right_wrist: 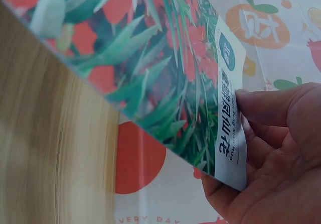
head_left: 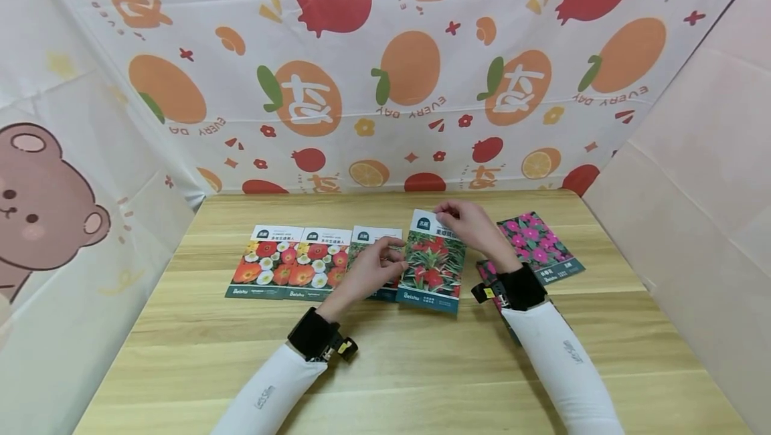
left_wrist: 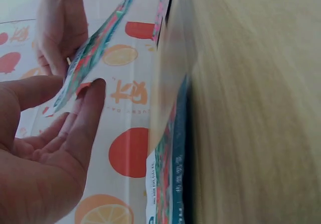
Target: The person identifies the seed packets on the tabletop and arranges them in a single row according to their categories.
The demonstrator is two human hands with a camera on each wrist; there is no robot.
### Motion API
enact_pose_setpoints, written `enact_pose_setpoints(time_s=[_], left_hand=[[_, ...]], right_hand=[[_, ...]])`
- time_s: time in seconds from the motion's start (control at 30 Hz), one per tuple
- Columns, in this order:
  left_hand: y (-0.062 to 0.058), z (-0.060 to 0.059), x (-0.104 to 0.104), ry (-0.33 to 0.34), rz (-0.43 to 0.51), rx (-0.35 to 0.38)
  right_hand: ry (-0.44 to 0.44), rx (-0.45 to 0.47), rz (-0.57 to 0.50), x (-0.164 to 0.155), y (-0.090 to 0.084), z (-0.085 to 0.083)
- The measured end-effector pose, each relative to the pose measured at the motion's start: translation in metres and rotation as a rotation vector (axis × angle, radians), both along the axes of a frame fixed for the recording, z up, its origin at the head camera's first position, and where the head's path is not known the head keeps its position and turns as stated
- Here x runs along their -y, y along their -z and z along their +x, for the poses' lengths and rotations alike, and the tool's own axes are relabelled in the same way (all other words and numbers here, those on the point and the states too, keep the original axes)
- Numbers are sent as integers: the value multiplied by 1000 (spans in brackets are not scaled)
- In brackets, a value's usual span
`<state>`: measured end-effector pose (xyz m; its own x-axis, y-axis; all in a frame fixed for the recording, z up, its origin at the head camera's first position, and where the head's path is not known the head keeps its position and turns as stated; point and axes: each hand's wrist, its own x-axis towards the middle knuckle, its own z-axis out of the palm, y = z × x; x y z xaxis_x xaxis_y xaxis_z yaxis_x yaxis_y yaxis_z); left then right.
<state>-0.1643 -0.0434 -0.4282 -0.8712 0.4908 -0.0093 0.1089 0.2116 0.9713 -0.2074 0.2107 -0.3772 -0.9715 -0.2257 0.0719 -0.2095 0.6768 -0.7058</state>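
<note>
A seed packet with red flowers and green leaves (head_left: 430, 264) is held above the table by my right hand (head_left: 476, 224). In the right wrist view, the thumb and fingers of the right hand (right_wrist: 281, 148) pinch its white top end. My left hand (head_left: 370, 268) is at the packet's left edge. In the left wrist view, the packet (left_wrist: 90, 53) passes between the spread thumb and fingers of the left hand (left_wrist: 50, 153), which do not close on it. Below the left hand lies a similar packet (head_left: 375, 234), partly hidden.
Two packets with orange, red and white flowers, one at far left (head_left: 262, 268) and one beside it (head_left: 319, 264), lie in a row on the wooden table (head_left: 409, 381). At right lies a pink-flower packet (head_left: 536, 241); another (head_left: 490, 274) is partly under the right forearm. Patterned cloth (head_left: 409, 147) hangs behind.
</note>
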Motion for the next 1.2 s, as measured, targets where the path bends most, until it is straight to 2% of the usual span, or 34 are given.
enact_pose_setpoints(time_s=[0.23, 0.37, 0.47, 0.67, 0.87, 0.97, 1.2], left_hand=[[4, -1, -2, -22, -18, -32], [8, -2, 0, -49, -20, -40], [10, -3, 1, -91, -18, -37], [7, -8, 3, -190, 17, 5], [4, -10, 3, -217, 74, 37], [3, -10, 3, -220, 81, 50], [2, -11, 3, -217, 83, 77]], right_hand=[[21, -5, -49, 6, 0, 0], [69, -19, -119, 7, 2, 2], [122, -43, -177, 4, 7, 2], [188, -3, -264, -3, 16, 6], [175, 11, -230, -6, 20, 10], [172, 2, -196, -6, 21, 10], [173, 29, -202, -6, 23, 13]])
